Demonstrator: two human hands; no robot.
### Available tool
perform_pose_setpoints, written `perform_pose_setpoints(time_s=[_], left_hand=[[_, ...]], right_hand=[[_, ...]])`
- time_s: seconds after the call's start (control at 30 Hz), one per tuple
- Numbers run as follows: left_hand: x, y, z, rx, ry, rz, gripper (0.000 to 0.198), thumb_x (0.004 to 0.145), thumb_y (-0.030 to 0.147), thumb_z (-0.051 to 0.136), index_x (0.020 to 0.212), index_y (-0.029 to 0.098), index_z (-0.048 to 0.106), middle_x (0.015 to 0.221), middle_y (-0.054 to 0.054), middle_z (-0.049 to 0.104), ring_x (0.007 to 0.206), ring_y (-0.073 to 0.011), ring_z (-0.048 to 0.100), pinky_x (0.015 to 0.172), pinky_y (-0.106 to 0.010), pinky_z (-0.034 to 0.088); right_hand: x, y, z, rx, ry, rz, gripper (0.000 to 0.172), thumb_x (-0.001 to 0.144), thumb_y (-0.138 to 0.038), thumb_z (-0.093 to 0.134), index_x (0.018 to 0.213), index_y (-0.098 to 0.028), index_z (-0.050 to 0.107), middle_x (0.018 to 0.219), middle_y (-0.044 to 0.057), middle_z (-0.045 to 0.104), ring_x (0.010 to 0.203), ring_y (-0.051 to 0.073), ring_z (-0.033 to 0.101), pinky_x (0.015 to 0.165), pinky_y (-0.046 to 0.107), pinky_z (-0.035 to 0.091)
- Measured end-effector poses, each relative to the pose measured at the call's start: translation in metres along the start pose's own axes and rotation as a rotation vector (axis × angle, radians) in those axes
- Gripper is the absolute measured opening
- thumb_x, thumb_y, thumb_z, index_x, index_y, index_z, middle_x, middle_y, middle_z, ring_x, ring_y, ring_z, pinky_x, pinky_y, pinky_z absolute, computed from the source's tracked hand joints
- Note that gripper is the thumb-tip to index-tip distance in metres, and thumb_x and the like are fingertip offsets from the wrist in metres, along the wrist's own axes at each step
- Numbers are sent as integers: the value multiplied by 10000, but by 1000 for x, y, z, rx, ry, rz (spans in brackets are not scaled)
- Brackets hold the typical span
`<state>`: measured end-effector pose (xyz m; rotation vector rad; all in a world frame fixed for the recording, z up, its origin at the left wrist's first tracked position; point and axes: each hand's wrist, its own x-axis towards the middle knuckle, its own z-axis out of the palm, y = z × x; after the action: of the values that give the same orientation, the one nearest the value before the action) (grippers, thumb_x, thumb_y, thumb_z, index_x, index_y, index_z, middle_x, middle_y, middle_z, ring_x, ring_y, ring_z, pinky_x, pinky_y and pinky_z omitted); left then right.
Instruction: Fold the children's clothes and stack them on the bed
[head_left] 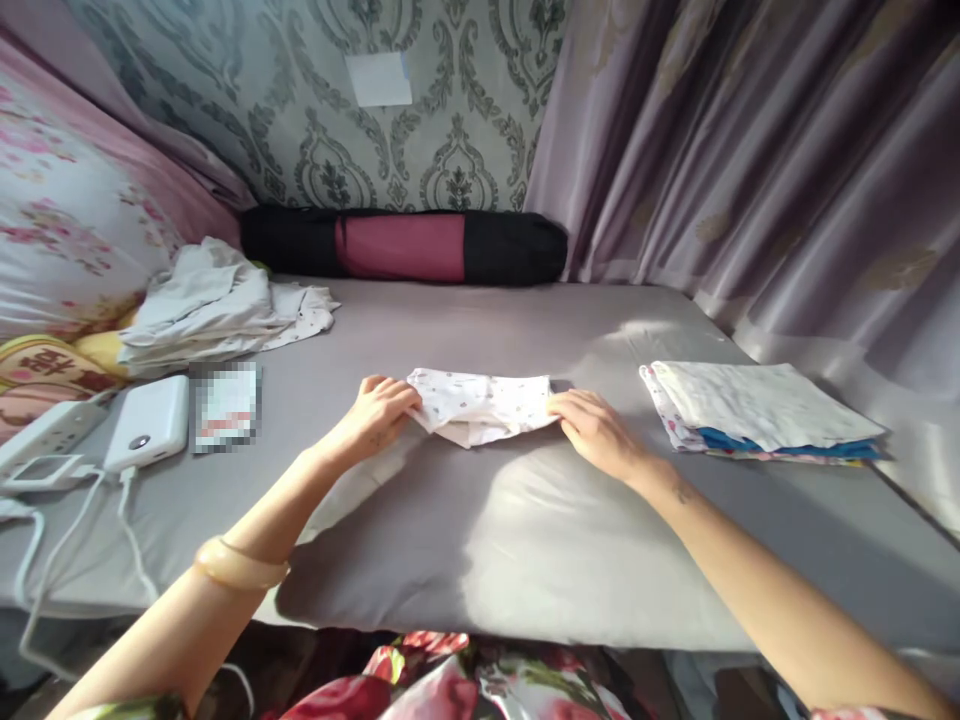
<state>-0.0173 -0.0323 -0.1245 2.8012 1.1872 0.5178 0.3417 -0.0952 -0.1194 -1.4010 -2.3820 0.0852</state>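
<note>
A small white cloth garment with a fine scattered print [484, 405] lies across the middle of the grey bed sheet [525, 330], its lower edge sagging to a blunt point. At its left end, my left hand [382, 410] pinches the fabric, fingers closed. The opposite end is gripped by my right hand [592, 418], thumb and fingers pressed together on the corner. Between both hands the cloth is stretched out sideways. Its exact kind I cannot make out.
On the right sits a stack of folded cloths [757, 405]. At left are a rumpled pile of white clothes [217, 300], a white power bank [150, 425], a power strip [49, 440] and cables. A black and maroon long bag [401, 245] lies along the wall.
</note>
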Motion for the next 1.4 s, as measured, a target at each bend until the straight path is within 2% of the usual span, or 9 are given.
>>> perform_pose_setpoints(time_s=[0.13,0.23,0.33,0.4,0.57,0.77,0.9,1.17,1.4], left_hand=[[-25,0,9,-2,-64,47,386,789,52,355,1039,238,581,1112,-59,670,1028,-204,594,994,-411,324],[-26,1,5,-28,-94,10,434,743,54,377,1072,243,588,1129,-54,676,1047,-205,599,1006,-409,331],[-7,12,3,-60,-55,-93,384,827,109,347,1088,233,599,1090,-59,695,1024,-204,620,1000,-404,364],[15,23,9,-68,-28,-111,385,891,159,314,1147,227,594,1165,-76,677,1108,-216,600,1012,-413,374],[58,30,33,-61,-116,40,427,951,310,368,1340,202,509,1421,-118,517,1370,-250,403,1114,-446,289],[50,12,46,-125,-265,95,767,913,615,406,1535,201,235,1580,-123,284,1468,-278,217,1186,-470,116],[44,11,52,-79,-310,107,839,913,674,322,1564,199,88,1615,-116,162,1491,-268,115,1190,-462,42],[46,16,38,-109,-338,59,935,870,741,328,1565,182,48,1622,-130,116,1494,-295,72,1187,-466,16],[40,16,43,-108,-353,36,941,856,769,303,1567,214,33,1621,-118,118,1488,-314,104,1186,-484,16]], right_hand=[[-21,-4,7,-8,-77,-84,483,810,20,363,1081,-230,674,1162,58,673,1100,199,578,1028,393,397],[-18,-8,5,-10,-109,-37,520,750,41,378,1036,-252,698,1169,31,684,1118,190,591,1068,405,361],[5,-21,10,-18,-28,66,478,823,-19,372,1114,-233,684,1229,42,663,1164,194,576,1100,400,335],[29,-34,20,-33,-5,108,459,903,-91,340,1255,-191,617,1353,73,585,1279,205,492,1122,393,314],[74,-54,49,-91,-131,161,511,990,-252,272,1468,-124,399,1560,97,315,1456,249,220,1189,480,161],[70,-47,64,-46,-277,170,610,1004,-451,249,1543,-168,232,1603,61,199,1483,250,95,1190,524,86],[65,-45,68,-63,-258,183,612,1008,-479,200,1549,-194,213,1604,48,203,1483,239,94,1189,519,71],[69,-53,61,-71,-239,138,591,1010,-409,222,1547,-162,212,1613,73,158,1485,251,80,1186,548,61],[67,-56,77,-84,-209,92,586,1010,-399,233,1535,-139,250,1599,87,213,1469,251,166,1192,507,108]])
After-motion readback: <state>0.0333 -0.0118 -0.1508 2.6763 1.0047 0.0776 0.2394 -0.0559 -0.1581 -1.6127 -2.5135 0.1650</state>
